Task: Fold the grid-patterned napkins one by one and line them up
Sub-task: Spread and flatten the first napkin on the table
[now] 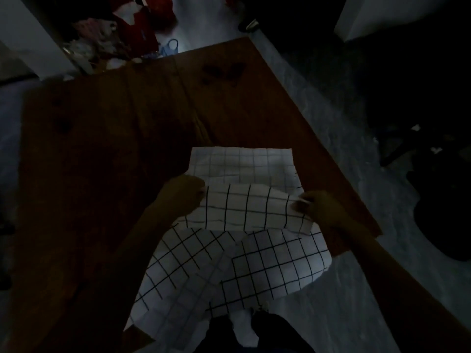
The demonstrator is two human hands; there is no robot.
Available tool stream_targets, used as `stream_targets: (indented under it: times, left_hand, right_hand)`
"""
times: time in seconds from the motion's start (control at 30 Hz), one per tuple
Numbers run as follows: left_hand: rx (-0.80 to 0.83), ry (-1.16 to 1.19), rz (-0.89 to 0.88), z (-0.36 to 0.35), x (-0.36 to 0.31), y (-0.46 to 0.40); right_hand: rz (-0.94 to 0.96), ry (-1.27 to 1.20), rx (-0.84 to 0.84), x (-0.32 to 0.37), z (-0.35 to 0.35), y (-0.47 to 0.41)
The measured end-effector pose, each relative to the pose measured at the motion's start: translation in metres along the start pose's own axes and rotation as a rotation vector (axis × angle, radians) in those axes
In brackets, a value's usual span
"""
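My left hand (187, 192) and right hand (314, 203) each pinch an end of a napkin (244, 207), held above the counter (102, 149) over the unfolded pile (229, 271). Folded one (242, 161) lies just beyond, probably. Risk: uneven pinch, so corners skew and the fold misaligns.

Three white, black-gridded napkins at frame centre: folded napkin (242, 163) flat above; held napkin (244, 208) lifted, half-folded; loose napkins (229, 271) rumpled below.
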State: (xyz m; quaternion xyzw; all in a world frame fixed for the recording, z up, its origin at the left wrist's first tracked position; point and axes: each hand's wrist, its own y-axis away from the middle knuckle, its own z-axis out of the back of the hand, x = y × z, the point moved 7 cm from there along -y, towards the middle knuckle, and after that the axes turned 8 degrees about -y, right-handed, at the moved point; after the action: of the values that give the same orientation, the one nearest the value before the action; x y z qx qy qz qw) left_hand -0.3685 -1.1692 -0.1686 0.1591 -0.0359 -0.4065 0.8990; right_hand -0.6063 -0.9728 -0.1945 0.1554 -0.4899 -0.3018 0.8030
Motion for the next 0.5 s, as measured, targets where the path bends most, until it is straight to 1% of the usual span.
stream_targets:
  times: [0.07, 0.1, 0.17, 0.27, 0.33, 0.37, 0.43, 0.5]
  left_hand:
    - [-0.188, 0.020, 0.019, 0.020, 0.003, -0.016]
    - [-0.252, 0.003, 0.024, 0.025, 0.005, -0.024]
    - [-0.323, -0.028, 0.046, 0.028, 0.011, -0.042]
    - [-0.323, -0.054, 0.139, 0.021, 0.022, -0.069]
    - [-0.316, -0.096, 0.258, 0.016, 0.029, -0.082]
    - [-0.339, -0.084, 0.314, 0.016, 0.031, -0.084]
    - [-0.495, 0.016, 0.360, 0.023, 0.028, -0.080]
    - [-0.656, 0.110, 0.292, 0.024, 0.017, -0.068]
  right_hand:
    - [0.009, -0.038, -0.092, 0.007, 0.013, -0.014]
    - [0.013, -0.038, -0.128, 0.009, 0.018, -0.023]
    - [0.036, -0.049, -0.201, 0.015, 0.027, -0.043]
    - [0.040, 0.001, -0.298, 0.021, 0.034, -0.076]
    - [0.029, 0.069, -0.344, 0.023, 0.033, -0.096]
    - [0.026, 0.104, -0.366, 0.024, 0.031, -0.105]
    - [0.036, 0.149, -0.399, 0.024, 0.028, -0.124]
    - [0.051, 0.177, -0.424, 0.024, 0.025, -0.139]
